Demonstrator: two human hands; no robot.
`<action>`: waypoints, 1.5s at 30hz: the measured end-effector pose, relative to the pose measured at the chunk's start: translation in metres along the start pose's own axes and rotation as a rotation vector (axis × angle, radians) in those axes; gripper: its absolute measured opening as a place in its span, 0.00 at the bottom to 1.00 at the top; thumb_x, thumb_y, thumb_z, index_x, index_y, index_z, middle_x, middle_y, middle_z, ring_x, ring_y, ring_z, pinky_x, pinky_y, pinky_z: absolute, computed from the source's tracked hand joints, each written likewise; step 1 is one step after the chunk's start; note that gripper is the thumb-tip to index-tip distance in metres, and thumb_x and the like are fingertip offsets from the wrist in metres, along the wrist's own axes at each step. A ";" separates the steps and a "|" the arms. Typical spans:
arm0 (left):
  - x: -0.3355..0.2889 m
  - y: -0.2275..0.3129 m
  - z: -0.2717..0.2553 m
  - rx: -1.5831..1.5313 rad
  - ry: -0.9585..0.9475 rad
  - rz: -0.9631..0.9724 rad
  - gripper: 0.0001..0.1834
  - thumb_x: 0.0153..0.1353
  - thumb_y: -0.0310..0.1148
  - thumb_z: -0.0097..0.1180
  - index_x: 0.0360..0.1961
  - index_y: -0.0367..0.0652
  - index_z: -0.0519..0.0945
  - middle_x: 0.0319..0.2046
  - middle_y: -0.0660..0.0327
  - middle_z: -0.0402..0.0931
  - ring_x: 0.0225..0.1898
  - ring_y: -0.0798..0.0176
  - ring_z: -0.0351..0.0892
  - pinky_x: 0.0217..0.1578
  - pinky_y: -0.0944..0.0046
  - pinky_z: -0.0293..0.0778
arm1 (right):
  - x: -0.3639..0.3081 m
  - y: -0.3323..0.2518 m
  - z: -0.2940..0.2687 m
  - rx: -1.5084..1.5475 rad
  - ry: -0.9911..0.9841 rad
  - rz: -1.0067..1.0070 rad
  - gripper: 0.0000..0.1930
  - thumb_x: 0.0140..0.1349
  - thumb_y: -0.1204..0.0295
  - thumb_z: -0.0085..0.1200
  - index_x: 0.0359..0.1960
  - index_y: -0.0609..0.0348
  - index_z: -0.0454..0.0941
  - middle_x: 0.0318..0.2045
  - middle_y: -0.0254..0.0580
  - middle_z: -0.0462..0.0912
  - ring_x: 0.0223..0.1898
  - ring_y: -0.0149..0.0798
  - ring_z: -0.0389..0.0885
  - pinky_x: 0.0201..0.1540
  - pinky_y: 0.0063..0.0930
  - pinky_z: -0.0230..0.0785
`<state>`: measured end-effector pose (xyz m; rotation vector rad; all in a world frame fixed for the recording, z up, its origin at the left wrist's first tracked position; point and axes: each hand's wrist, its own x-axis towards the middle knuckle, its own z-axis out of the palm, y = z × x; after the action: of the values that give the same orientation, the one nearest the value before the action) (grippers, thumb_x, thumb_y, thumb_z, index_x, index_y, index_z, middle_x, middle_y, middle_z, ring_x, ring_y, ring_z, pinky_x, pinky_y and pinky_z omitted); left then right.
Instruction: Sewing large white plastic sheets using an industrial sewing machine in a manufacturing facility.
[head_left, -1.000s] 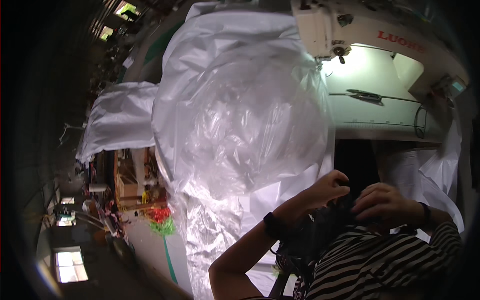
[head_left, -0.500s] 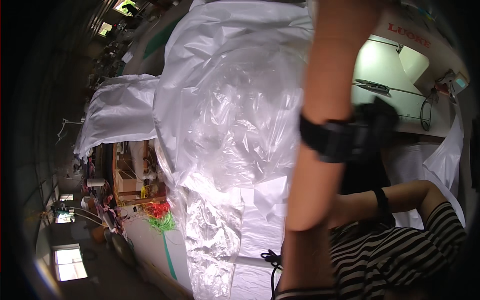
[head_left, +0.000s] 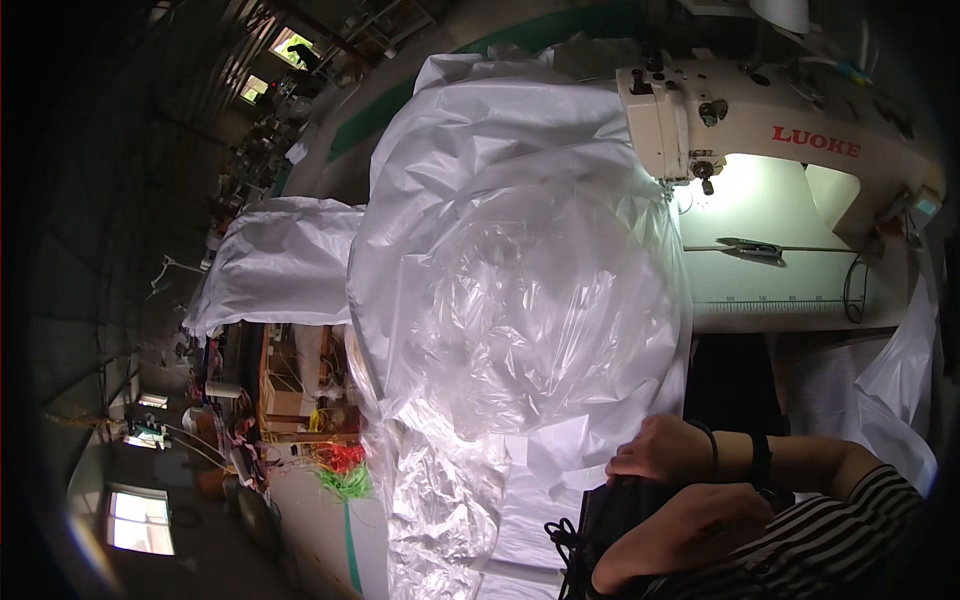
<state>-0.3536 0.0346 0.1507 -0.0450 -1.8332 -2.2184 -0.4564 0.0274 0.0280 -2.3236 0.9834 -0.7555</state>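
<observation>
My right hand [head_left: 660,450] reaches in from the right, a dark band at its wrist. Its fingers are closed on the near edge of a white plastic-like sheet [head_left: 470,130]. Just below it, my left hand [head_left: 715,518] lies across in front of my striped top, close to the right wrist; its fingers do not show clearly. Clear crinkled plastic film [head_left: 540,310] lies bunched over the middle of the sheet. Shiny crumpled film [head_left: 440,490] covers the part nearer me.
A sewing machine [head_left: 740,115] stands at the far right, its lamp lit over the bed. Thread snips [head_left: 752,250] lie on that bed. At left are a white-covered surface [head_left: 285,260], a carton [head_left: 290,400], and red and green strands [head_left: 345,483]. A black cord [head_left: 565,545] hangs near me.
My left arm, raised across the view before, has come down beside the right hand. The sewing machine head is uncovered. The whole view has shifted, so things appear lower and further right.
</observation>
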 end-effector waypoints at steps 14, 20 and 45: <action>0.059 -0.042 0.022 0.480 -0.272 -0.025 0.07 0.59 0.29 0.54 0.33 0.35 0.74 0.32 0.50 0.79 0.35 0.51 0.83 0.34 0.59 0.77 | -0.062 0.005 -0.024 0.116 -0.030 0.327 0.25 0.58 0.65 0.60 0.59 0.47 0.73 0.50 0.38 0.82 0.54 0.39 0.79 0.57 0.45 0.64; 0.067 -0.061 0.039 0.286 -0.255 -0.071 0.07 0.60 0.31 0.54 0.35 0.38 0.76 0.31 0.50 0.78 0.36 0.49 0.82 0.35 0.54 0.75 | -0.133 -0.030 -0.064 0.100 -0.254 0.099 0.23 0.65 0.63 0.50 0.62 0.53 0.71 0.65 0.43 0.71 0.67 0.45 0.68 0.68 0.42 0.59; -0.120 -0.075 -0.004 0.934 1.338 0.053 0.27 0.61 0.49 0.63 0.48 0.35 0.74 0.45 0.48 0.72 0.44 0.54 0.76 0.38 0.60 0.77 | 0.010 -0.027 -0.073 0.437 -0.116 0.231 0.13 0.69 0.64 0.51 0.47 0.60 0.76 0.38 0.45 0.82 0.40 0.51 0.81 0.42 0.40 0.72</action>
<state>-0.2537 0.0651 0.0551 1.1786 -1.6313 -0.6466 -0.4856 0.0201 0.1000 -1.8222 0.9094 -0.6564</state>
